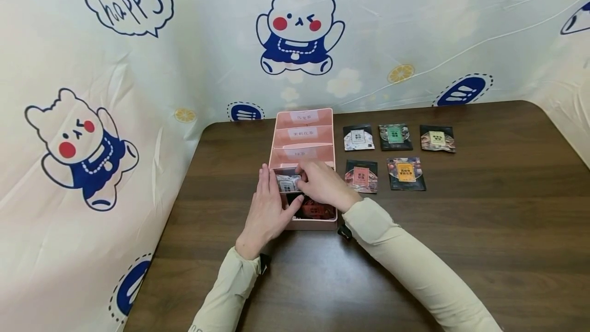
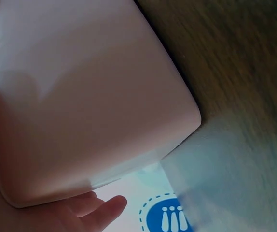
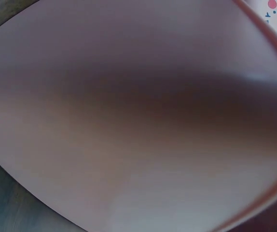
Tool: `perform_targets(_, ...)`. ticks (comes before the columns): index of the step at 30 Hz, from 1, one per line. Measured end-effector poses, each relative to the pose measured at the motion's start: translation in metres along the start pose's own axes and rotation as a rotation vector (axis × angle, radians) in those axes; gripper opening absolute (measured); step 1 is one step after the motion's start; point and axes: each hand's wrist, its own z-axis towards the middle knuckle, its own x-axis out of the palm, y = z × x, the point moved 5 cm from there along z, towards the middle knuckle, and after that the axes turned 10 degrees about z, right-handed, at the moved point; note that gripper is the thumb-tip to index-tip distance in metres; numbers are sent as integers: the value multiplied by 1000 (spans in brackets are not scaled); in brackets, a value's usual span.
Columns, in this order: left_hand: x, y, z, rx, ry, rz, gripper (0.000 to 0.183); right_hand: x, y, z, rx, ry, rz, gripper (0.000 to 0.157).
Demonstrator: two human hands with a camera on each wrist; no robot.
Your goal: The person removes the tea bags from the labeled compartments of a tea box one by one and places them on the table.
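A long pink divided box (image 1: 311,225) stands on the table, its compartments running from front to back. My left hand (image 1: 267,209) rests along the box's left rim with straight fingers, its thumb reaching over the front compartment. In the left wrist view, fingers (image 2: 104,212) show past the box's outer wall (image 2: 95,96). My right hand (image 1: 324,183) reaches into the second compartment from the front, its curled fingers pinching a white sachet (image 1: 288,183) by its right side. Dark red sachets (image 1: 318,210) lie in the front compartment, partly behind the left thumb.
Right of the box lie a white sachet (image 1: 359,138), a green one (image 1: 395,137), a pale yellow one (image 1: 437,139), a red one (image 1: 361,176) and an orange-labelled one (image 1: 406,173). Paper labels (image 1: 302,132) mark the rear compartments. A printed curtain (image 1: 369,40) hangs behind the table.
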Motion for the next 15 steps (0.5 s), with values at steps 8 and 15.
perform_targets(8, -1, 0, -1, -19, 16, 7, 101, 7, 1, 0, -32, -5, -66, 12)
perform_targets(15, 0, 0, 0, -17, 11, 9, 101, 8, 0, 1, -38, -15, -96, 13)
